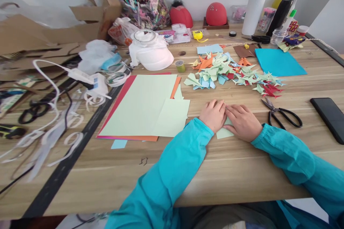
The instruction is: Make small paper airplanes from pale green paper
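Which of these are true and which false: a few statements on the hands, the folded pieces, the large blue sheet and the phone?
1. The left hand and right hand are on a small green paper. True.
2. The phone lies left of both hands. False: the phone is to the right of them.
3. The folded pieces lie beyond the hands. True.
4. The folded pieces are all red. False: green, blue and orange ones show too.
5. The large blue sheet lies apart from the phone. True.

- Folded-paper pile (215,69): pale green, orange, light blue, red
- Small paper (223,134) before the pile: pale green
- Large sheet (134,103) left of it: pale green
- Surface (236,171) beneath it: brown woodgrain
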{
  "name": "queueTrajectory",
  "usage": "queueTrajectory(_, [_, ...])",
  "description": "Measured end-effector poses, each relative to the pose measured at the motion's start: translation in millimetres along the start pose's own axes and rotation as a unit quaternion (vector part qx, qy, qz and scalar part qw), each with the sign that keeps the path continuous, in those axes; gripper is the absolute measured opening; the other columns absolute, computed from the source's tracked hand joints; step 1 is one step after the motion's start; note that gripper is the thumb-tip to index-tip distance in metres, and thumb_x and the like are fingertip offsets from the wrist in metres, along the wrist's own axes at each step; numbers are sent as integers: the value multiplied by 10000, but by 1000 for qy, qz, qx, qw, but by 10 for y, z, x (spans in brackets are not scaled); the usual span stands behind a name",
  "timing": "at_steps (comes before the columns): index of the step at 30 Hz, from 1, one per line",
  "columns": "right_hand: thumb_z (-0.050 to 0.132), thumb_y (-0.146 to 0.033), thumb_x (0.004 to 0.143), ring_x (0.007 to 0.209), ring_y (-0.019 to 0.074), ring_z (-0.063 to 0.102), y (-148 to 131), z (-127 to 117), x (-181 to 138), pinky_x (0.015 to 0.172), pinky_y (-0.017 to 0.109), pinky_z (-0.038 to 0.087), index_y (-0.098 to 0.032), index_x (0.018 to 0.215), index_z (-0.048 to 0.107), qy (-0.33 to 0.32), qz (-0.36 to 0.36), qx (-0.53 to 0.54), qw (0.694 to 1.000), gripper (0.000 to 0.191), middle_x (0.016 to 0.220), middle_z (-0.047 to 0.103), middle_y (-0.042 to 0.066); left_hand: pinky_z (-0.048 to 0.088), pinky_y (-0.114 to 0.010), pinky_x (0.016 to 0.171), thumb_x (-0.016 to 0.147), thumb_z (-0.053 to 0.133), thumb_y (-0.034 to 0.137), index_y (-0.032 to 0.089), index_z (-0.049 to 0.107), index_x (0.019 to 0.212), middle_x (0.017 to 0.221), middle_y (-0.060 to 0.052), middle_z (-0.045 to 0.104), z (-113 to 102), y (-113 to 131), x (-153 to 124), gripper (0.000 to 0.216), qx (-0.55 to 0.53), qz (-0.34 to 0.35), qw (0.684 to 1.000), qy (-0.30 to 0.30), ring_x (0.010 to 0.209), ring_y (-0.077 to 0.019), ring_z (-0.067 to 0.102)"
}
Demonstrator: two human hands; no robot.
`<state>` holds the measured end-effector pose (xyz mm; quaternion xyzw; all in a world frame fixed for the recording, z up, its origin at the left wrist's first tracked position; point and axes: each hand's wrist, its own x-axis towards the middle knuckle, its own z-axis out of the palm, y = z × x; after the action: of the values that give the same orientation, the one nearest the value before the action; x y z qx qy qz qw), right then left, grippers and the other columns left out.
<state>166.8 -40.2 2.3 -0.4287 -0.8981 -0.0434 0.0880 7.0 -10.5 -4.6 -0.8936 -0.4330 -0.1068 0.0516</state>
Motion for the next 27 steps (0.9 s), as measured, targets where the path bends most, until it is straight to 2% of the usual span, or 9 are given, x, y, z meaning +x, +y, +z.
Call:
queueTrajectory(5, [375, -504, 869, 1119, 312, 441, 0, -10, -1, 936, 461, 317, -44, 1245, 468, -6, -1, -9, 1000, 601, 1284, 498, 178, 408, -422, 866, 888, 347, 321, 101, 541, 1171, 1262, -115, 520, 18, -17, 2, 407, -9, 0, 1000, 5, 1119, -269, 440])
queueTrajectory(12, [418, -426, 877, 1146, 305, 455, -93, -46, -83, 1010, 509, 238, -36, 1273, 442, -24, 24, -48, 998, 556, 1266, 521, 186, 402, -427, 886, 887, 344, 312, 99, 531, 1174, 1277, -124, 506, 31, -12, 6, 403, -13, 4, 1000, 4, 1140, -264, 430])
queueTrajectory(21, [405, -416, 886, 1144, 302, 485, -212, -122, -506, 1027, 504, 240, -8, 1239, 480, -7, 30, -102, 994, 545, 1236, 546, 200, 383, -424, 909, 847, 389, 358, 102, 519, 1191, 1289, -116, 492, 17, -32, 3, 448, -33, 4, 999, 5, 1144, -267, 412])
queueTrajectory(27, [404, -421, 886, 1122, 301, 497, -286, -159, -694, 1002, 495, 278, -17, 1216, 505, 12, 38, -110, 993, 531, 1201, 571, 204, 373, -420, 905, 761, 440, 267, 92, 507, 1207, 1308, -110, 473, -11, -34, -8, 484, -32, 10, 999, -3, 1137, -273, 407])
